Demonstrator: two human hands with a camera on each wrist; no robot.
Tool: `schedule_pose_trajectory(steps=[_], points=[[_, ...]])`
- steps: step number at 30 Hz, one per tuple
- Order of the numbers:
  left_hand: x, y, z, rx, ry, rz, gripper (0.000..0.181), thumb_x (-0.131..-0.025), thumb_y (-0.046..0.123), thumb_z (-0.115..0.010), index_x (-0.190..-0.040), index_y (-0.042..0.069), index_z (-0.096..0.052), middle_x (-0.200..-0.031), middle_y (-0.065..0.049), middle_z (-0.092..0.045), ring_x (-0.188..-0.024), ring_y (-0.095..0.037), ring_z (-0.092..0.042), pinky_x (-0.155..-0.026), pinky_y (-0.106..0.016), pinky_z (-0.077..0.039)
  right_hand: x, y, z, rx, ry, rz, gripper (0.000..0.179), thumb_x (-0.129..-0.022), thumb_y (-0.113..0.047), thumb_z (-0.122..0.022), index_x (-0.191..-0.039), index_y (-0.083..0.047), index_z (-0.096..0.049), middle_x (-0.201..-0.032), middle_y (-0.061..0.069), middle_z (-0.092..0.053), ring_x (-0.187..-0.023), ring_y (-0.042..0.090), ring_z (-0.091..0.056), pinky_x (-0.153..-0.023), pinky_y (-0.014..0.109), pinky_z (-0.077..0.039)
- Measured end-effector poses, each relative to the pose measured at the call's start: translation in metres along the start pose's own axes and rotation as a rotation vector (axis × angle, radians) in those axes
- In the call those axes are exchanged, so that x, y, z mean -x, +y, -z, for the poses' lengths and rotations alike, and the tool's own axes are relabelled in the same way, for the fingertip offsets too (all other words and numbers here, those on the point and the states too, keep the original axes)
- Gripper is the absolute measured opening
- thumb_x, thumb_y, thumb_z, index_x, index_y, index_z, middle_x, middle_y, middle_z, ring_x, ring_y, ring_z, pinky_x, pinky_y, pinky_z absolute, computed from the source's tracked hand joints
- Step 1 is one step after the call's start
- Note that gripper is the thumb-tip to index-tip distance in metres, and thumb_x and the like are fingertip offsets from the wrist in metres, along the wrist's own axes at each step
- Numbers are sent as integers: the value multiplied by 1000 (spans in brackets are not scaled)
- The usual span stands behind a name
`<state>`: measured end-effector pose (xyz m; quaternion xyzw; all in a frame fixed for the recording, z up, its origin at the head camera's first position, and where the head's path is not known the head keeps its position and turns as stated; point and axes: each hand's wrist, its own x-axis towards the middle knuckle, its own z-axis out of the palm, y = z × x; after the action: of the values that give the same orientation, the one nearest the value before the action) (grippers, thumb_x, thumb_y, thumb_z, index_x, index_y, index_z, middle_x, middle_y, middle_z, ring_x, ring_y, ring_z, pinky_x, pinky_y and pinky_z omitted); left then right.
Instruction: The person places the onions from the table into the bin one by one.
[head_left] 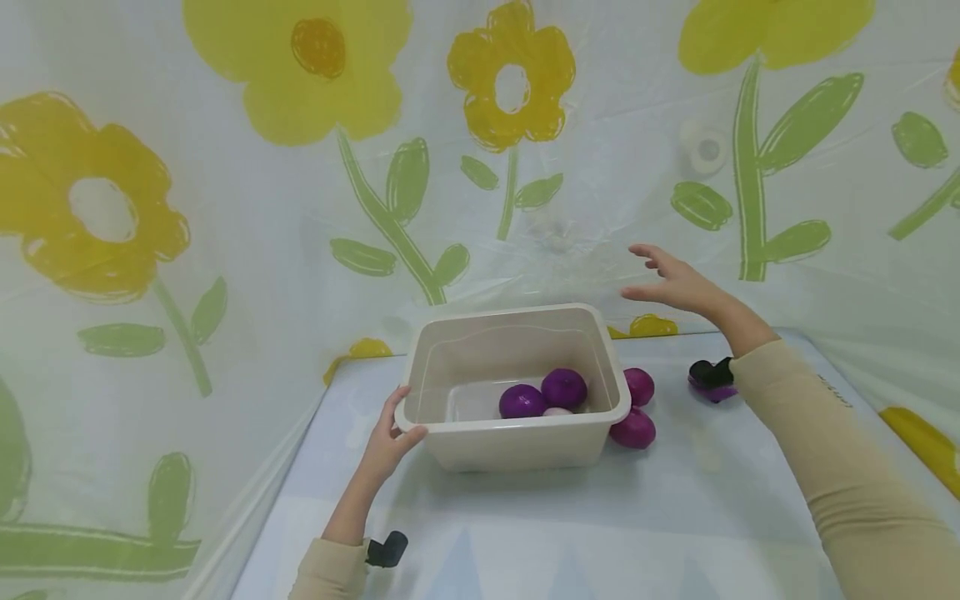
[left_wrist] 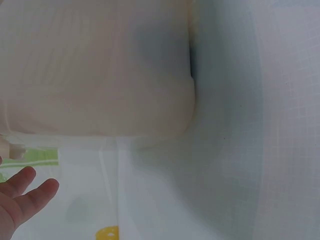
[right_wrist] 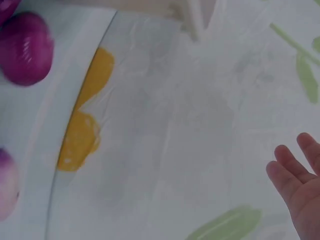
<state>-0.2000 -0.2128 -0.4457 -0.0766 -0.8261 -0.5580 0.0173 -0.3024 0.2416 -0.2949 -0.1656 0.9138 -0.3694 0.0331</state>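
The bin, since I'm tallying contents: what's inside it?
Two purple round objects and part of a pale one show inside the bin. Its front wall hides anything lower behind it.

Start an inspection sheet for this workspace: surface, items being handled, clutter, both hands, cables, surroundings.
Surface: pale tabletop, faint blue pattern.
Items: beige bin upright, holding two purple round items and a paler one, mostly hidden; two magenta items outside, by its right side.
Clutter: nothing seen, unless the purple item partly hidden by the right wrist's black device counts.
Left hand: at the bin's near left corner, thumb and fingers apart.
Right hand: raised, holding nothing.
Cables: nothing seen.
Surroundings: flower-print sheet behind the table.
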Motion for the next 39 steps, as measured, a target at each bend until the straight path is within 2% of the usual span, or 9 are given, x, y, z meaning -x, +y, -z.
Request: schedule_pose_trajectory(steps=[8, 15, 20, 23, 25, 27, 30, 39], points=[[-1, -4, 1, -18, 4, -4, 69, -85, 18, -61, -142, 14, -24, -152, -16, -14, -134, -39, -23, -101, -59, -31, 19, 53, 14, 33, 41, -109, 87, -86, -43, -57, -146, -6, -7, -149, 25, -12, -132, 47, -16, -98, 68, -22], [-2, -2, 2, -22, 8, -2, 69, -84, 19, -62, -142, 14, -24, -152, -15, -13, -135, -38, -21, -101, -58, -31, 37, 98, 15, 22, 48, -181, 88, -88, -43, -53, -144, 2, -2, -145, 33, -10, -128, 52, -16, -97, 68, -23], [-4, -3, 3, -12, 0, -8, 69, -84, 17, -62, -142, 12, -24, -152, -16, -13, -135, -38, -21, -102, -58, -30, 46, 123, 5, -20, 43, -231, 90, -88, -46, -51, -144, 2, 1, -147, 32, -6, -129, 53, -13, -96, 69, -21], [-1, 10, 3, 0, -9, 11, 69, -84, 13, -60, -142, 9, -23, -152, -18, -13, -135, -39, -20, -103, -58, -29, 50, 138, -4, -58, 40, -256, 91, -88, -46, -52, -144, 1, 2, -148, 30, -4, -130, 53, -10, -96, 70, -20], [-1, 10, 3, 5, -12, 13, 70, -84, 13, -61, -143, 9, -23, -152, -18, -12, -135, -39, -20, -103, -58, -29, 53, 148, -10, -78, 38, -270, 92, -88, -47, -52, -144, 1, 3, -148, 30, -2, -130, 54, -9, -95, 70, -20], [-1, 9, 3, 4, -10, 18, 70, -84, 13, -61, -142, 9, -23, -152, -18, -12, -135, -39, -20, -103, -58, -29, 56, 157, -17, -95, 36, -288, 92, -88, -47, -52, -144, 2, 3, -147, 31, -1, -129, 54, -9, -95, 71, -19], [-5, -4, 3, -4, -4, 7, 70, -84, 18, -62, -142, 14, -24, -152, -15, -12, -135, -38, -21, -102, -58, -30, 59, 167, -27, -105, 37, -318, 93, -88, -47, -52, -143, 3, 3, -146, 33, -1, -129, 55, -8, -95, 71, -19], [-6, -3, 3, -16, -1, 15, 68, -85, 18, -62, -142, 15, -25, -152, -15, -13, -135, -38, -21, -102, -58, -30, 65, 187, -47, -110, 43, -356, 93, -87, -49, -52, -143, 4, 1, -143, 37, 1, -126, 58, -9, -93, 72, -20]])
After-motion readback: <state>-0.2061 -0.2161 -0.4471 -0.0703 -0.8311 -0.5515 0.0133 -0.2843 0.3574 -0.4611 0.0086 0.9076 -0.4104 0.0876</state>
